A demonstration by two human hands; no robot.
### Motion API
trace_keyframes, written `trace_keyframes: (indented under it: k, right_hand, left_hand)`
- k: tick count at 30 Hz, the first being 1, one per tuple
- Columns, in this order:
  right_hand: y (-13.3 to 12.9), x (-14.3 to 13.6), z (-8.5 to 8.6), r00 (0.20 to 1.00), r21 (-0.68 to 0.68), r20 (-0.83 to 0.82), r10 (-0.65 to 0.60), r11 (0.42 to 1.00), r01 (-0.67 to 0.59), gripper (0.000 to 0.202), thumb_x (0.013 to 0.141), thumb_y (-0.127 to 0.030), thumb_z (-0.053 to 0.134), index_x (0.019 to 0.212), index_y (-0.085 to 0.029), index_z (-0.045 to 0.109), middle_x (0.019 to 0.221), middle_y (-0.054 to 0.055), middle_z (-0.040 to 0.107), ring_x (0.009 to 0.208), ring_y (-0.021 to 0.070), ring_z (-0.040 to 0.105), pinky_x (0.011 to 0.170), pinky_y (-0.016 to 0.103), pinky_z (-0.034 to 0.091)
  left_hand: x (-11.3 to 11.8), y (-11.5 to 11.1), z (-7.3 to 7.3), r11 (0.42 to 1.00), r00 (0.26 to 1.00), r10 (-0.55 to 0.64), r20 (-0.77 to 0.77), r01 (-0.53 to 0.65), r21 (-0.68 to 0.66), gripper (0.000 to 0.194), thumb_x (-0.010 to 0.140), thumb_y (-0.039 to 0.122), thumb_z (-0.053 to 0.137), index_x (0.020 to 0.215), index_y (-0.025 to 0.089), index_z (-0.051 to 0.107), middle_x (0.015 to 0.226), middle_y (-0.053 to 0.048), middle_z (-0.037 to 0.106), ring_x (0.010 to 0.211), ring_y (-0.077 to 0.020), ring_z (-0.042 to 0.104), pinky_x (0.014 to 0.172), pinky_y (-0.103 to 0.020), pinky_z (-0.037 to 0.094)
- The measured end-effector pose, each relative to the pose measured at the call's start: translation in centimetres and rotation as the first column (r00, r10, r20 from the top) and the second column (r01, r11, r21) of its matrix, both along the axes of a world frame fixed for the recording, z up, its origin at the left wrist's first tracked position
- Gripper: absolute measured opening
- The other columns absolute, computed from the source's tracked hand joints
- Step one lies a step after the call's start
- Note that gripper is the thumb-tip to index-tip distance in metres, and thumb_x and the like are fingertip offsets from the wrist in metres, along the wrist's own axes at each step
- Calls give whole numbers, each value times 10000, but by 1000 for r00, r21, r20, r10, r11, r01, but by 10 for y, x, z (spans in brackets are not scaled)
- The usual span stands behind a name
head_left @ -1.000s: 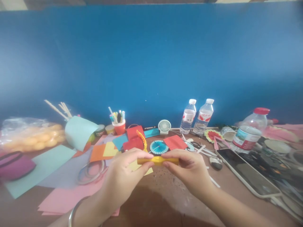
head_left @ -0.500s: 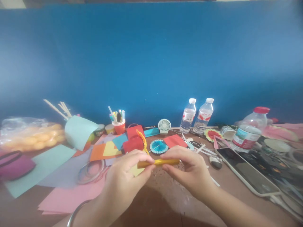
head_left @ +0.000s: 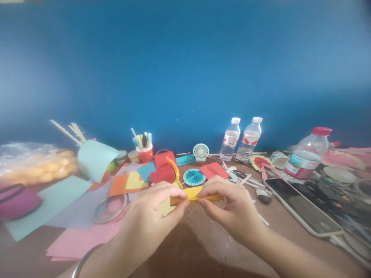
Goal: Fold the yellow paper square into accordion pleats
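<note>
Both hands hold a folded yellow paper [head_left: 193, 191] level above the front of the brown worktop [head_left: 188, 251]. The left hand [head_left: 155, 212] has the paper's left part pinched between thumb and fingers, its grip closed down to the paper's thickness; the right hand [head_left: 236, 206] pinches the right part the same way. The fingertips of the two hands are near each other but apart, and the paper shows between them, with a crease running along its length. A bracelet [head_left: 84, 260] circles the left wrist.

Just beyond the paper, a pleated blue paper disc [head_left: 194, 177] lies between a curled orange-yellow strip [head_left: 174, 170] and a red paper square [head_left: 214, 170]. Behind the disc stands a small white fan [head_left: 201, 152]. To the left are a red cup of pens [head_left: 145, 153], an orange sheet [head_left: 118, 185] and pink sheets [head_left: 82, 241]. To the right, two water bottles [head_left: 230, 141] [head_left: 249, 141] stand near the blue wall [head_left: 185, 69], and a phone [head_left: 303, 206] lies closer, near a larger bottle with a red cap [head_left: 304, 162].
</note>
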State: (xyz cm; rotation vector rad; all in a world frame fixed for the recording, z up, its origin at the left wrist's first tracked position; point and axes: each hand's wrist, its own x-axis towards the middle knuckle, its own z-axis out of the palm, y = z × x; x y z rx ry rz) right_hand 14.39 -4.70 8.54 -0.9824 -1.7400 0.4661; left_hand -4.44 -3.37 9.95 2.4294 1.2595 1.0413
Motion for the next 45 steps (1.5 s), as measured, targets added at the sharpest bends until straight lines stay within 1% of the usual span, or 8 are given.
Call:
trace_keyframes:
  k: [7,11,16,19,23,30,38,45]
  right_hand:
    - [9,8,-7,995,105,102,6,994,-17,110,748,-119,622,808,-208,646,724,3,659,666,138,578,599,271,451]
    - [25,21,-31,975,216,222,29,973,-78,110,828,-159,553,744,-195,615,707,17,624,699,147,550,682,305,441]
    - [24,40,-80,943,76,317,104,988,-134,79,811,-129,567,768,-188,595,746,28,635,727,159,546,678,292,430]
    - [16,44,-95,900,-50,393,189,982,-184,209,754,-6,545,654,-190,546,660,-19,594,682,131,525,656,249,407]
    - [12,41,-95,868,-151,450,211,976,-159,239,666,56,553,671,-180,518,679,-28,556,694,124,495,663,243,379]
    - [11,42,-95,723,-91,656,216,974,-209,163,849,-135,496,696,-177,532,713,-5,570,727,138,464,681,267,356]
    - [10,39,-94,715,-181,622,320,947,-267,180,873,-145,474,708,-170,542,721,3,558,705,133,446,654,256,348]
    - [6,34,-97,745,-289,597,297,946,-145,160,879,-157,473,727,-176,519,724,-2,533,720,144,442,723,297,324]
  left_hand:
    - [1,13,-14,954,973,-229,17,221,204,97,828,127,540,829,221,566,773,23,587,771,-131,523,706,-284,407]
    - [4,28,-36,984,981,-176,-81,179,22,53,850,169,518,850,214,547,823,13,586,822,-146,518,734,-300,412]
    - [3,20,-72,963,929,-253,-270,216,-161,80,825,158,540,855,222,577,841,18,603,804,-150,546,748,-302,440]
    - [0,5,-84,933,857,-346,-382,275,-231,200,813,181,544,999,249,575,996,-1,606,914,-190,543,811,-349,447]
    - [-1,-5,-82,921,781,-386,-490,292,-258,371,831,242,520,1198,238,473,1204,-44,524,1087,-249,465,932,-440,396]
    - [6,-7,-73,858,770,-492,-407,351,-374,359,821,343,543,1171,267,514,1212,-27,540,1108,-237,474,947,-414,406]
    - [4,-3,-77,829,712,-557,-428,448,-334,374,866,238,457,1239,224,472,1226,-5,571,1133,-195,487,997,-346,381]
    - [-1,6,-85,839,737,-544,-401,470,-274,399,844,134,420,1223,236,490,1218,28,575,1078,-156,513,965,-286,402]
